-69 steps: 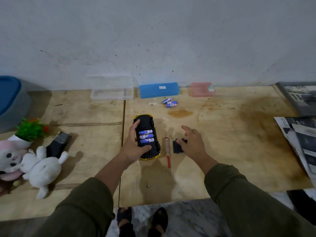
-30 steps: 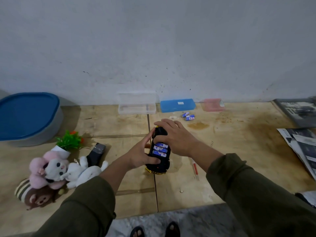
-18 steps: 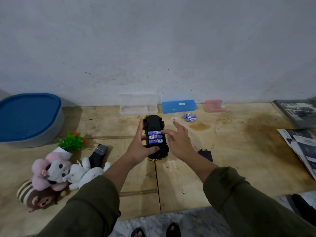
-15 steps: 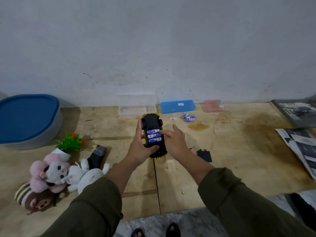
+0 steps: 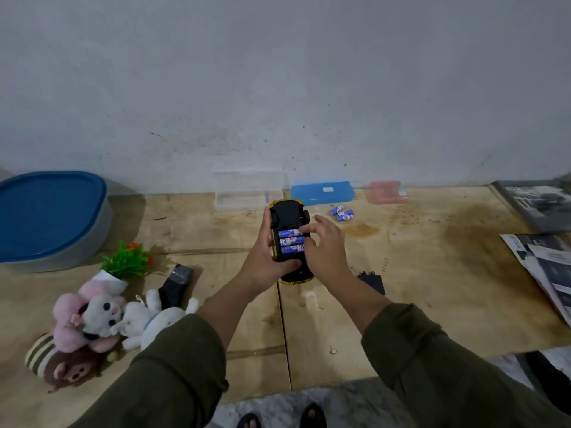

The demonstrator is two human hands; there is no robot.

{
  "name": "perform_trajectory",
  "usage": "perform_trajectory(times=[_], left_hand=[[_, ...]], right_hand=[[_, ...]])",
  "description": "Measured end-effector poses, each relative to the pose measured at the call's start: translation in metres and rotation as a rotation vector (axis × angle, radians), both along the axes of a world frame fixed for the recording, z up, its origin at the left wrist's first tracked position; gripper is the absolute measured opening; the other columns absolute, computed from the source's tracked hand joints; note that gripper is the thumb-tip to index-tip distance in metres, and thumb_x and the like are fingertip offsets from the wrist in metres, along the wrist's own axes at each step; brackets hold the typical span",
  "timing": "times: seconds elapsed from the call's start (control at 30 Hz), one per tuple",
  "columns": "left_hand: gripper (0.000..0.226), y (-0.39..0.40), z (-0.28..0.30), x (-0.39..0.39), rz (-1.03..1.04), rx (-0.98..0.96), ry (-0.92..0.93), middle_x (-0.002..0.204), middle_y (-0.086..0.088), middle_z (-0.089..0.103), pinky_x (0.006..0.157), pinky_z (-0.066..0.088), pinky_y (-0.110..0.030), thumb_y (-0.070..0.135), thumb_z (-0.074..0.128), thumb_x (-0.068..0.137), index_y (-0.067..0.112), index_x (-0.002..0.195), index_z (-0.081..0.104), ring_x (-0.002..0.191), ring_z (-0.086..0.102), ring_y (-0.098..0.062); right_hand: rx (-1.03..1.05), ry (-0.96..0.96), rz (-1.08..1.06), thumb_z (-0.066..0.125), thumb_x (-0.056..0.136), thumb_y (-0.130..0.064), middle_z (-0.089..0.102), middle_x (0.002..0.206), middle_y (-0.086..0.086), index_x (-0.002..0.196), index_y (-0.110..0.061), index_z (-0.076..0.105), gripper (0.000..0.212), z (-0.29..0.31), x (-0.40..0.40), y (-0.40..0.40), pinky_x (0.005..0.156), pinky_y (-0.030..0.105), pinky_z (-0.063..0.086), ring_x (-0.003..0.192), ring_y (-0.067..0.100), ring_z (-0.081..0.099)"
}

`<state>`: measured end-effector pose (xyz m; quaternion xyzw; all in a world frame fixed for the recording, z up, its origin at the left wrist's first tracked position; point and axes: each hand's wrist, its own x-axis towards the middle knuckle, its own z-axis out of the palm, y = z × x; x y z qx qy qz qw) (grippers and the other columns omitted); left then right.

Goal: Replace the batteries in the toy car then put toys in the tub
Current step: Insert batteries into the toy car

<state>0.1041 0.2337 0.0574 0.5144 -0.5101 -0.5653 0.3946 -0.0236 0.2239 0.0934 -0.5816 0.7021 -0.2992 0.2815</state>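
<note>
Stained plywood table [image 5: 432,288] lies bare to the right of the toy car [image 5: 287,217], out to the magazines [image 5: 543,261]. The left hand [image 5: 262,261] grips the upturned black plastic car, thumb curled under its chassis. The right hand [image 5: 324,251] presses spread fingers on three blue cylindrical batteries [image 5: 290,241]; half a second ago it was lower. Far left of the car sits the blue-lidded tub [image 5: 46,217], with soft plush toys [image 5: 102,316] below it.
</note>
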Motion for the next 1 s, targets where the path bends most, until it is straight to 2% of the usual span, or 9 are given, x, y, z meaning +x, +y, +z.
perform_trajectory(times=[0.13, 0.23, 0.37, 0.43, 0.57, 0.67, 0.77, 0.83, 1.0], left_hand=[[0.115, 0.001, -0.002, 0.001, 0.038, -0.012, -0.038, 0.133, 0.010, 0.045, 0.088, 0.048, -0.022, -0.004, 0.071, 0.078, 0.051, 0.145, -0.004, 0.118, 0.049, -0.004], [0.114, 0.000, -0.003, 0.002, 0.041, -0.036, -0.064, 0.124, 0.011, 0.049, 0.084, 0.049, -0.018, -0.005, 0.070, 0.078, 0.048, 0.146, -0.005, 0.111, 0.054, -0.002], [0.113, 0.001, -0.004, 0.003, 0.015, -0.061, -0.087, 0.117, 0.017, 0.049, 0.081, 0.052, -0.017, -0.006, 0.068, 0.078, 0.051, 0.143, -0.004, 0.099, 0.056, 0.011], [0.112, 0.002, -0.004, 0.004, 0.012, -0.055, -0.089, 0.118, 0.014, 0.049, 0.083, 0.052, -0.018, -0.005, 0.068, 0.079, 0.053, 0.140, -0.005, 0.098, 0.056, 0.010], [0.114, 0.003, -0.003, 0.009, 0.002, -0.025, -0.088, 0.128, 0.006, 0.047, 0.090, 0.049, -0.026, -0.003, 0.069, 0.080, 0.049, 0.144, -0.009, 0.098, 0.054, 0.010], [0.114, 0.001, -0.002, 0.015, -0.024, 0.002, -0.076, 0.127, 0.012, 0.046, 0.089, 0.044, -0.023, 0.000, 0.071, 0.080, 0.047, 0.145, -0.010, 0.106, 0.050, 0.007], [0.115, -0.002, 0.001, 0.020, -0.068, 0.028, -0.042, 0.128, 0.022, 0.046, 0.092, 0.045, -0.026, 0.001, 0.074, 0.077, 0.045, 0.147, -0.006, 0.120, 0.047, -0.006], [0.115, -0.004, 0.003, 0.023, -0.109, 0.046, 0.001, 0.136, 0.012, 0.047, 0.096, 0.048, -0.030, 0.002, 0.076, 0.076, 0.047, 0.147, -0.002, 0.120, 0.051, -0.007], [0.112, -0.002, 0.006, 0.027, -0.169, 0.099, 0.053, 0.138, 0.001, 0.048, 0.092, 0.053, -0.033, 0.001, 0.075, 0.077, 0.050, 0.147, 0.002, 0.111, 0.057, -0.001]], right_hand=[[0.138, -0.167, -0.054, 0.041, 0.094, -0.005, 0.028, 0.153, 0.000, 0.115, -0.016, 0.064, 0.033, 0.007, 0.005, -0.003, 0.112, 0.034, 0.025, 0.142, 0.020, 0.017], [0.256, -0.397, -0.199, 0.040, 0.094, -0.007, 0.035, 0.149, 0.003, 0.113, -0.013, 0.065, 0.032, 0.010, 0.015, -0.006, 0.099, 0.033, 0.043, 0.130, 0.024, 0.041], [0.408, -0.610, -0.371, 0.054, 0.091, -0.015, 0.067, 0.100, 0.011, 0.097, -0.005, 0.067, 0.017, 0.020, 0.019, -0.010, 0.070, 0.030, 0.048, 0.080, 0.024, 0.060], [0.446, -0.667, -0.381, 0.056, 0.090, -0.014, 0.062, 0.082, 0.008, 0.086, -0.006, 0.062, 0.010, 0.027, 0.019, -0.007, 0.058, 0.027, 0.044, 0.066, 0.019, 0.057], [0.459, -0.771, -0.323, 0.052, 0.092, -0.008, 0.051, 0.071, 0.001, 0.104, -0.004, 0.059, 0.014, 0.038, 0.016, 0.000, 0.050, 0.025, 0.039, 0.060, 0.012, 0.049], [0.427, -0.689, -0.220, 0.046, 0.094, -0.006, 0.055, 0.090, 0.000, 0.111, -0.005, 0.061, 0.023, 0.034, 0.011, -0.001, 0.056, 0.016, 0.041, 0.075, 0.011, 0.052], [0.140, -0.242, -0.031, 0.054, 0.090, -0.008, 0.043, 0.142, -0.002, 0.097, -0.017, 0.061, 0.014, 0.016, 0.005, -0.002, 0.101, 0.030, 0.034, 0.133, 0.018, 0.034], [-0.022, -0.016, 0.066, 0.062, 0.086, -0.015, 0.040, 0.145, -0.005, 0.102, -0.024, 0.062, 0.018, 0.005, -0.004, 0.000, 0.109, 0.036, 0.023, 0.137, 0.017, 0.024], [-0.175, 0.085, 0.131, 0.070, 0.081, -0.020, 0.052, 0.132, -0.004, 0.095, -0.018, 0.070, 0.015, 0.000, -0.015, 0.000, 0.107, 0.041, 0.029, 0.131, 0.021, 0.031]])
